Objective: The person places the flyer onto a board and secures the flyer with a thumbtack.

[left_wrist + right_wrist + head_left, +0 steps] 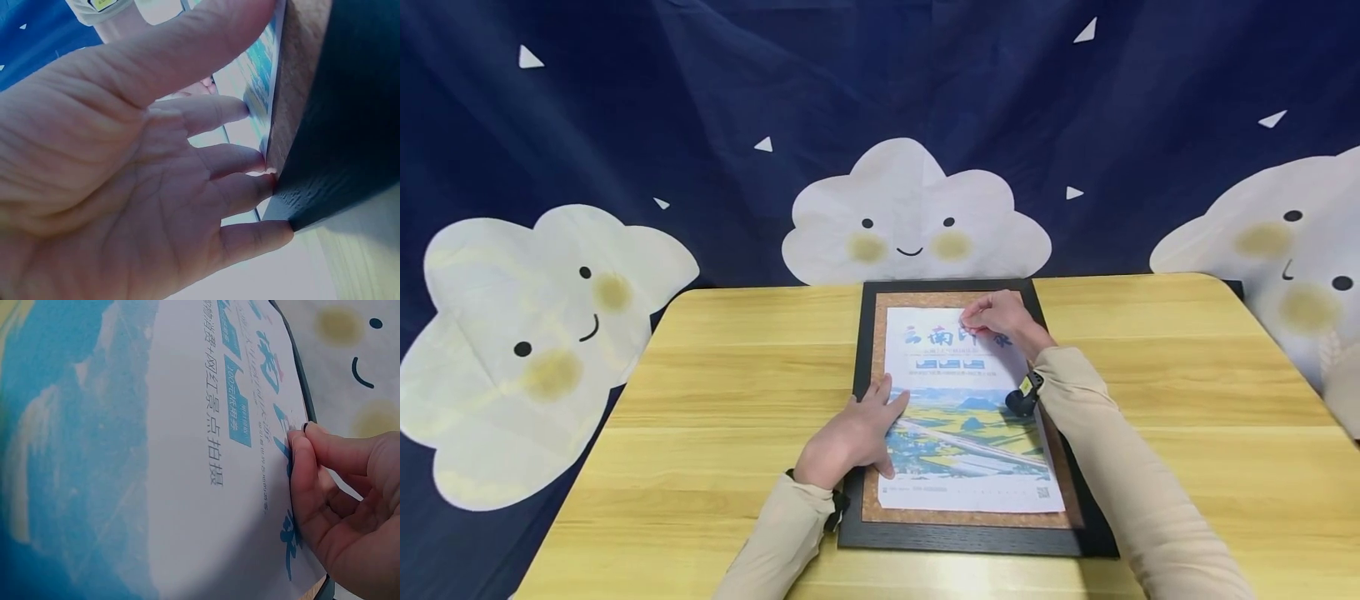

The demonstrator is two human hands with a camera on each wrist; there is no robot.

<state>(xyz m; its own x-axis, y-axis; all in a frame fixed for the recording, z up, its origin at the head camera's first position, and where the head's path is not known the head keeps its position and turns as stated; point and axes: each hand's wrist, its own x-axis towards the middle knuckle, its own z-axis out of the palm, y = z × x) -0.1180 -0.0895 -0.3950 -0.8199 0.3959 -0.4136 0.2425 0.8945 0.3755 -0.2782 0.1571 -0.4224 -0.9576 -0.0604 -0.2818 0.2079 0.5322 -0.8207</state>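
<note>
A printed poster (966, 417) with blue lettering and a landscape lies on a cork board (880, 298) in a black frame (977, 537). My left hand (853, 433) spreads its fingers over the frame's left side, fingertips at the poster's left edge. In the left wrist view the fingers (237, 244) lie nearly straight along the frame and the paper edge. Near the poster's top, my right hand (1000, 318) bends over the large lettering. Thumb and forefinger pinch a tiny dark pin-like piece (305, 427) against the paper, mostly hidden by the fingertips.
The framed board lies on a light wooden table (722, 400), reaching its far edge. Behind hangs a dark blue cloth (737, 75) with smiling white clouds (917, 208). Each wrist wears a small dark camera, the right camera (1021, 402) overlapping the poster in the head view.
</note>
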